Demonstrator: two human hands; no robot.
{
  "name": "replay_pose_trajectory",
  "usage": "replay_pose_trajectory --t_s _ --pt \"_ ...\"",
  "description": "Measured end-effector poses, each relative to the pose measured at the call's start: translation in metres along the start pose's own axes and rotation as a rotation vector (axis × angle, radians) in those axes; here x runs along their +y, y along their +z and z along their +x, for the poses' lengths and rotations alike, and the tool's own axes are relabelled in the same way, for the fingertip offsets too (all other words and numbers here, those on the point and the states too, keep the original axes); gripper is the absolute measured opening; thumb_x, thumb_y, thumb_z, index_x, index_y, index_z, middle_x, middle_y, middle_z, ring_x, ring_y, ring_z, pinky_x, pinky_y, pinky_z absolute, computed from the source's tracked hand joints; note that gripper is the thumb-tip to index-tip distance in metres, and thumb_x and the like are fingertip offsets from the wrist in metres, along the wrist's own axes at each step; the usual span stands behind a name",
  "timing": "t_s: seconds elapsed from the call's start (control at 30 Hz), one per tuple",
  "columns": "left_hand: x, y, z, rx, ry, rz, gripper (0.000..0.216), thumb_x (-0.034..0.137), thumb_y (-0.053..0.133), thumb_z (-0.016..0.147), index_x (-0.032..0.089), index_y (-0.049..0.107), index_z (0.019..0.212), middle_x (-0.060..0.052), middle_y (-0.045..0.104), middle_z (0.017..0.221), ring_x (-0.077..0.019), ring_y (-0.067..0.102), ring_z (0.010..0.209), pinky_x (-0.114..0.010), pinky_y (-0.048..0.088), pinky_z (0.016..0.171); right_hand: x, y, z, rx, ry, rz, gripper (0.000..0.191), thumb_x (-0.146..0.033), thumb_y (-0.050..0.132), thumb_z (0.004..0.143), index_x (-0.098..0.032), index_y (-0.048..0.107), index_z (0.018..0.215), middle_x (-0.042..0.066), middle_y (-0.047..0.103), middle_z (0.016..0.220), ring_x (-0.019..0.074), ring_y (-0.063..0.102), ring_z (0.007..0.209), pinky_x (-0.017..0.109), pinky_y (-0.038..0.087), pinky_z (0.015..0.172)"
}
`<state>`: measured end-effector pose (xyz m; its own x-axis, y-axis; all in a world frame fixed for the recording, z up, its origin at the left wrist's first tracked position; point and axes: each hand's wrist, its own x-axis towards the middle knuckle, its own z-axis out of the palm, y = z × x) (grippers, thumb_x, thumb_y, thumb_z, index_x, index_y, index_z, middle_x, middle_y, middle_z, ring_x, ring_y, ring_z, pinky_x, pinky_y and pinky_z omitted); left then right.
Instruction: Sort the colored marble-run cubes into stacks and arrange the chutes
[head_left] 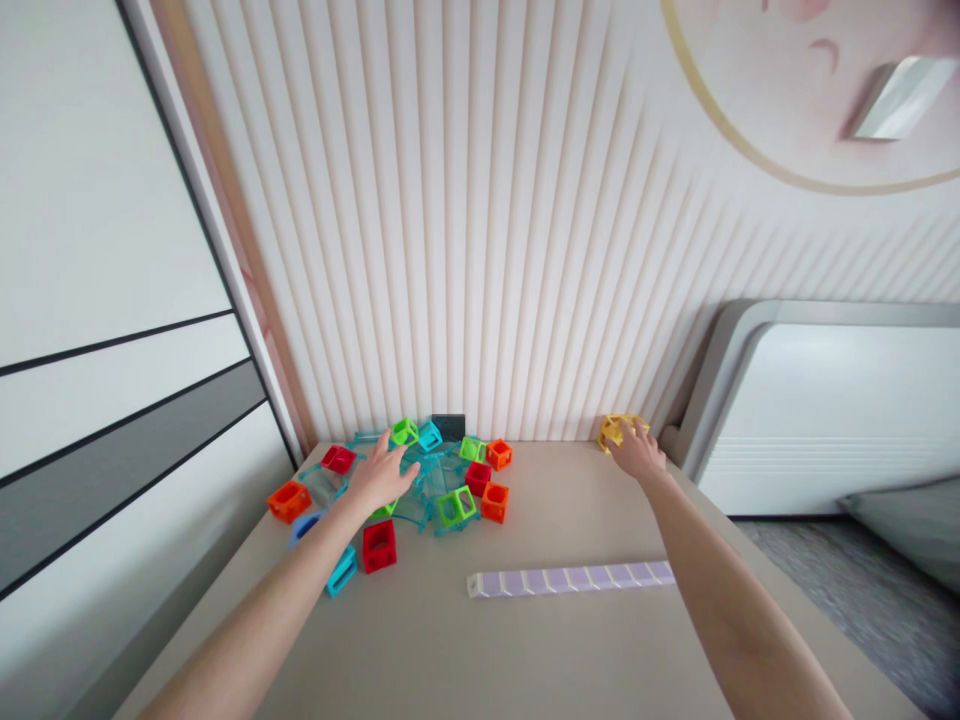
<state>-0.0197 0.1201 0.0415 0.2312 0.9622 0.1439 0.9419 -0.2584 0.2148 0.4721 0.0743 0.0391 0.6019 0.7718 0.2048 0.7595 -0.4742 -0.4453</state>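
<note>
My left hand (382,474) reaches over a pile of colourful hollow cube blocks at the back left of the table, its fingers spread and nothing held. A green block (405,431) and a light blue block (430,436) lie just beyond its fingertips. Beneath and beside it is a tangle of clear teal plastic pieces (442,480). A red block (379,546) sits nearer to me. At the back right, against the wall, the fingers of my right hand (637,450) curl over yellow frame-like blocks (613,430), partly hiding them.
A purple segmented strip (570,579) lies across the beige table (450,650). Behind stands a ribbed wall (465,220), with a small black object (448,427) at its foot. A white cabinet (97,200) borders the left; a bed headboard (847,420) is at right.
</note>
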Motion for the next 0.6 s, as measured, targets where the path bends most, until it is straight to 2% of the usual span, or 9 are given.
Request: replay_pose_trajectory --t_s 0.07,0.13,0.2,0.27,0.33,0.43,0.5,0.6 --pt "0.003 -0.002 -0.007 0.075 -0.005 0.008 0.054 0.049 0.044 0.095 0.012 0.059 0.131 -0.021 0.035 0.156 -0.0415 0.046 0.136 -0.052 0.041 0.109 -0.003 0.007 -0.001 0.034 0.041 0.040 0.050 -0.039 0.059 0.087 -0.018 0.057 0.132 0.022 0.036 0.152 0.0442 0.042 0.135 0.058 0.036 0.104" --pt "0.008 -0.003 -0.015 0.220 0.033 -0.039 0.049 0.045 0.043 0.096 0.013 0.061 0.127 -0.021 0.040 0.152 -0.0395 0.045 0.137 -0.051 0.039 0.112 -0.005 0.012 -0.005 0.070 0.078 0.102 0.047 -0.038 0.060 0.086 -0.014 0.060 0.126 0.026 0.036 0.149 0.0440 0.049 0.128 0.054 0.041 0.100" --pt "0.016 -0.004 -0.025 0.391 0.125 -0.157 0.039 0.041 0.047 0.096 0.017 0.065 0.120 -0.019 0.049 0.144 -0.0365 0.048 0.134 -0.049 0.038 0.114 -0.009 0.014 -0.013 0.106 0.093 0.189 0.038 -0.034 0.059 0.086 -0.013 0.063 0.117 0.027 0.037 0.147 0.0405 0.054 0.122 0.050 0.043 0.097" --pt "0.025 -0.003 -0.038 0.491 0.228 -0.301 0.030 0.037 0.050 0.094 0.022 0.066 0.116 -0.015 0.054 0.137 -0.0341 0.051 0.131 -0.049 0.039 0.113 -0.015 0.012 -0.024 0.150 0.089 0.295 0.028 -0.032 0.056 0.087 -0.014 0.064 0.107 0.025 0.045 0.141 0.0369 0.054 0.120 0.047 0.043 0.097" --pt "0.037 0.000 -0.053 0.506 0.317 -0.435 0.028 0.033 0.052 0.094 0.026 0.066 0.117 -0.012 0.057 0.134 -0.0319 0.053 0.129 -0.048 0.039 0.113 -0.027 0.010 -0.039 0.198 0.065 0.422 0.023 -0.035 0.055 0.088 -0.017 0.062 0.098 0.024 0.056 0.128 0.0344 0.053 0.118 0.044 0.044 0.096" --pt "0.059 0.009 -0.075 0.436 0.416 -0.643 0.034 0.030 0.056 0.093 0.030 0.062 0.126 -0.010 0.059 0.134 -0.0298 0.053 0.130 -0.046 0.040 0.113 -0.059 0.010 -0.076 0.220 -0.035 0.650 0.026 -0.046 0.056 0.088 -0.020 0.058 0.090 0.019 0.064 0.114 0.0288 0.059 0.102 0.038 0.048 0.087" --pt "0.074 0.018 -0.086 0.405 0.441 -0.764 0.043 0.028 0.058 0.092 0.030 0.056 0.135 -0.011 0.058 0.137 -0.0299 0.050 0.133 -0.047 0.038 0.115 -0.087 0.015 -0.110 0.179 -0.131 0.812 0.034 -0.054 0.053 0.089 -0.021 0.056 0.096 0.011 0.067 0.108 0.0232 0.063 0.088 0.034 0.052 0.079" --pt "0.089 0.034 -0.099 0.391 0.458 -0.883 0.057 0.028 0.060 0.092 0.029 0.044 0.146 -0.012 0.048 0.149 -0.0305 0.042 0.142 -0.049 0.033 0.118 -0.123 0.027 -0.169 0.108 -0.238 0.979 0.035 -0.058 0.050 0.092 -0.023 0.056 0.096 0.006 0.069 0.096 0.0217 0.065 0.086 0.033 0.054 0.077"
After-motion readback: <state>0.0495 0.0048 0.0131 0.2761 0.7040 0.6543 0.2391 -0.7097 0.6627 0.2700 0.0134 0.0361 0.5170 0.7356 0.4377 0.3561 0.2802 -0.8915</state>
